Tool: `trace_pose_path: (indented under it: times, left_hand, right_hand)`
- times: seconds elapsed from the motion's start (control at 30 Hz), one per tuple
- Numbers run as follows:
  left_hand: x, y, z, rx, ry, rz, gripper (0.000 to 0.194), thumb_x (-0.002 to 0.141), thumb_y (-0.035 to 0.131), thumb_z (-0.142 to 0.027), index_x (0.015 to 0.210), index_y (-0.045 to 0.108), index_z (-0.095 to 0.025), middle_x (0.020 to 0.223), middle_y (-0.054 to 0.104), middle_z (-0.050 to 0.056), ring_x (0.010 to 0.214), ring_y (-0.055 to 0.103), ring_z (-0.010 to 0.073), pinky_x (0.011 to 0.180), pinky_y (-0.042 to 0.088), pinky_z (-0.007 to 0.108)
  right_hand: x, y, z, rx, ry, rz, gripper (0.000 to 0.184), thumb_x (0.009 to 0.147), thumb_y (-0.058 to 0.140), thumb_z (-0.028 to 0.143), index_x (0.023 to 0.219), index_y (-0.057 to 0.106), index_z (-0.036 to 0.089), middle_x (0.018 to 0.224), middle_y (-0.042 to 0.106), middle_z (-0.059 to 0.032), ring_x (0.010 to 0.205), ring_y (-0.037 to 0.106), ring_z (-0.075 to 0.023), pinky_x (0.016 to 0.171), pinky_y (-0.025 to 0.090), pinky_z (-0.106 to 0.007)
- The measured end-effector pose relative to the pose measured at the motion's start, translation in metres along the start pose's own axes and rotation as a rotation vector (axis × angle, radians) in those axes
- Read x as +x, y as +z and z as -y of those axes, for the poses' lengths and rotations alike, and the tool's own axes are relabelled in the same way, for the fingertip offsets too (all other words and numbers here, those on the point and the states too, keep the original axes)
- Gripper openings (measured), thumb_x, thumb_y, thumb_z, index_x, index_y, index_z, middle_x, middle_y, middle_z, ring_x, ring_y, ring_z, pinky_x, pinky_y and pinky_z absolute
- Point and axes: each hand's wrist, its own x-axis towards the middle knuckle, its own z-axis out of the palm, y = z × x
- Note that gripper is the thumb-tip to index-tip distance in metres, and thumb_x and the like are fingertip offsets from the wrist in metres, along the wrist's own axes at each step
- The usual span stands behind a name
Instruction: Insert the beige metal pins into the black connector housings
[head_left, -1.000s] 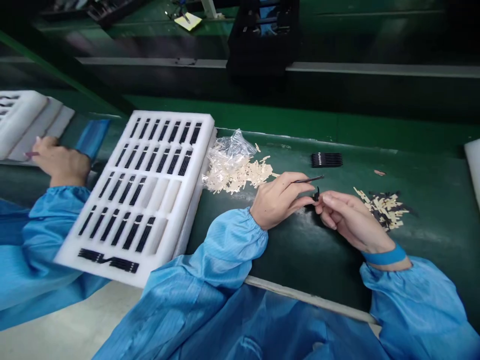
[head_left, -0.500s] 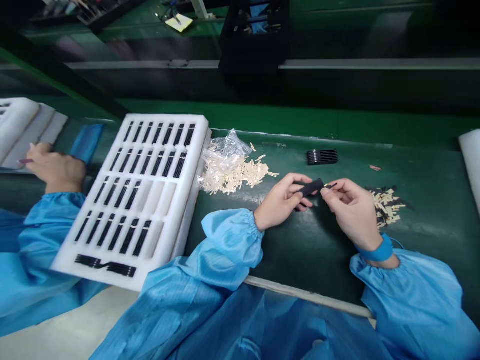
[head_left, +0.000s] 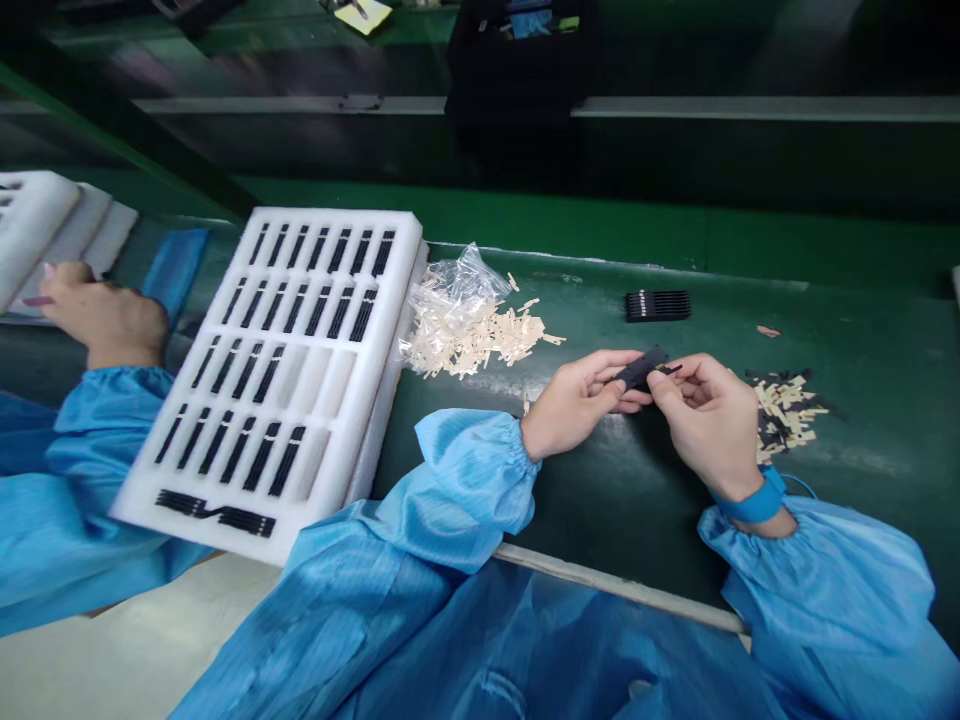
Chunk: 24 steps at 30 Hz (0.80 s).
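The left hand [head_left: 576, 403] pinches a black plastic strip [head_left: 640, 368] between thumb and fingertips, gripping its lower end. The right hand [head_left: 709, 428] has thumb and forefinger pressed together on a thin dark sliver [head_left: 671, 369], too small to make out in detail; whether it touches the strip cannot be told. The strip's long axis slants up and to the right, so its free upper end lies toward the right hand, and that hand's fingertips sit just beside it.

A blue wristband [head_left: 757, 505] circles the right wrist. Beyond the strip, toward the camera's right, lies a mixed heap of cream and black pieces [head_left: 784, 415]. Farther off to its left are a pile of cream slivers [head_left: 480, 335] and a clear plastic bag [head_left: 461, 285], then a white foam tray [head_left: 334, 465] with rows of black strips. Straight ahead of the strip sits a small stack of black strips [head_left: 658, 306] on a dark green bench mat [head_left: 600, 490]. A co-worker's hand [head_left: 105, 320] rests far left. No brand or writing can be read.
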Motion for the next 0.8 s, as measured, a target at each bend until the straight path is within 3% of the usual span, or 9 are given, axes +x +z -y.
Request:
trace_pose_path:
  times: [0.27,0.8]
  left_hand:
    - [-0.0002,0.0026,0.0004,0.046,0.019,-0.003,0.037,0.094,0.064,-0.018,0.131,0.062,-0.015,0.131,0.071,0.015,0.102,0.077,0.0203,0.094,0.062,0.033]
    - [0.0004,0.001,0.0023,0.042,0.028,0.005,0.04,0.093,0.067,-0.021,0.132,0.063,-0.015,0.132,0.07,0.015,0.102,0.077,0.0202,0.094,0.062,0.032]
  right_hand:
    - [0.0002,0.0003,-0.0026,0.0,0.011,0.002,0.019,0.085,0.076,0.037,0.082,0.063,0.023,0.069,0.064,-0.0003,0.055,0.061,-0.0145,0.048,0.049,-0.026]
    - [0.0003,0.0008,-0.0045,-0.009,0.002,0.006,0.018,0.086,0.075,0.035,0.082,0.063,0.022,0.071,0.065,-0.0001,0.055,0.061,-0.014,0.048,0.049,-0.025]
